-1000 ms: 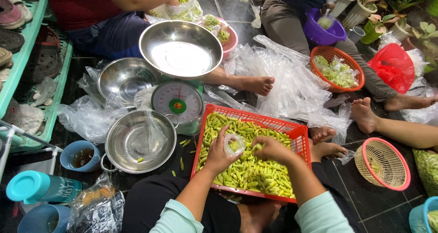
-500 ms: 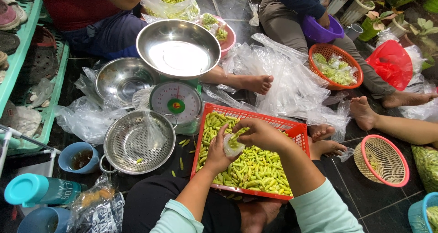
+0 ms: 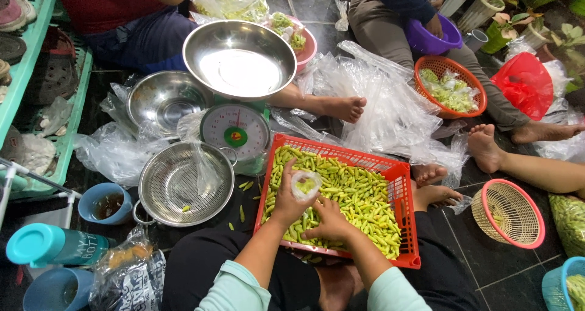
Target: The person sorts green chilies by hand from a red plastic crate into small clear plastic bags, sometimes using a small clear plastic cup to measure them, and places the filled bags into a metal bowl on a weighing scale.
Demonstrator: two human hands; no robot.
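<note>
A red plastic crate [image 3: 402, 183] full of green-yellow chilies [image 3: 353, 195] rests on my lap. Over its left half my left hand [image 3: 289, 201] holds a small clear plastic bag [image 3: 306, 183] upright, with a few chilies inside. My right hand [image 3: 329, 222] lies flat on the chili pile just below the bag, fingers curled into the chilies. Whether it grips any is hidden.
A kitchen scale [image 3: 236, 131] topped by a steel bowl [image 3: 241, 58] stands behind the crate. A steel colander [image 3: 186, 183], another bowl [image 3: 164, 101] and cups [image 3: 106, 202] sit left. Other people's legs, clear bags [image 3: 378, 98], an orange basket [image 3: 451, 85] and a pink basket [image 3: 509, 212] lie right.
My right hand has dropped from the bag's mouth down onto the chili pile near me. The left hand still holds the bag in about the same place.
</note>
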